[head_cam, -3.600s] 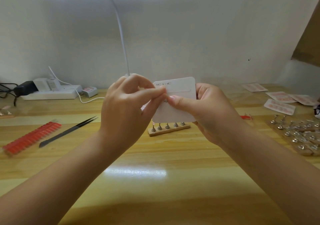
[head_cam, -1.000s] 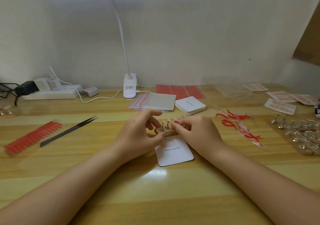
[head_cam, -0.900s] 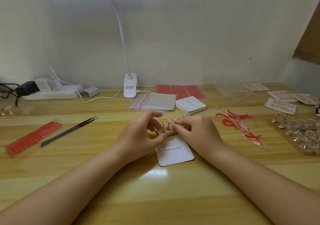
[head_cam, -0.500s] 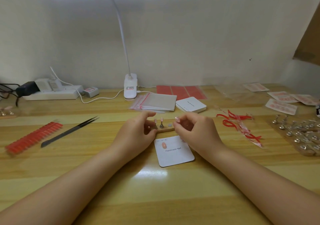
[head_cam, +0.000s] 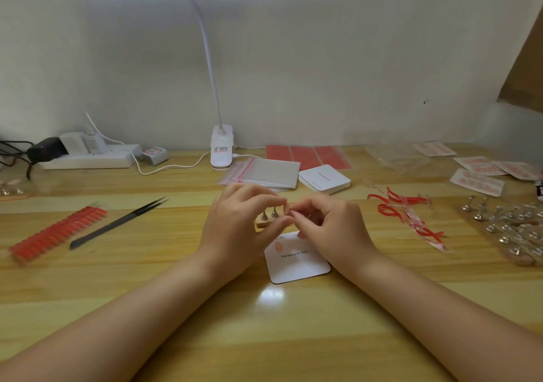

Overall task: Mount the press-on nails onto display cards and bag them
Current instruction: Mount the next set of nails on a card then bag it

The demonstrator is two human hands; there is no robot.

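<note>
A white display card (head_cam: 299, 264) printed "Handmade Nail" lies on the table with one pink press-on nail (head_cam: 278, 246) stuck at its upper left. Just behind it stands a small wooden nail holder (head_cam: 266, 220) with metal stands. My left hand (head_cam: 238, 229) and my right hand (head_cam: 332, 229) meet above the holder, fingertips together, pinching a small pink nail (head_cam: 289, 209) between them. The right part of the holder is hidden by my right hand.
Clear zip bags (head_cam: 264, 171) and a stack of white cards (head_cam: 324, 179) lie behind the hands. Black tweezers (head_cam: 117, 223) and a red nail strip (head_cam: 57, 236) are left. Red tape scraps (head_cam: 408, 217), metal stands (head_cam: 511, 229) and bagged cards (head_cam: 477, 182) are right. The lamp base (head_cam: 221, 152) stands at the back.
The card came down from my hands onto the table. One nail now sits on the card. My fingers have come together over the holder on another nail.
</note>
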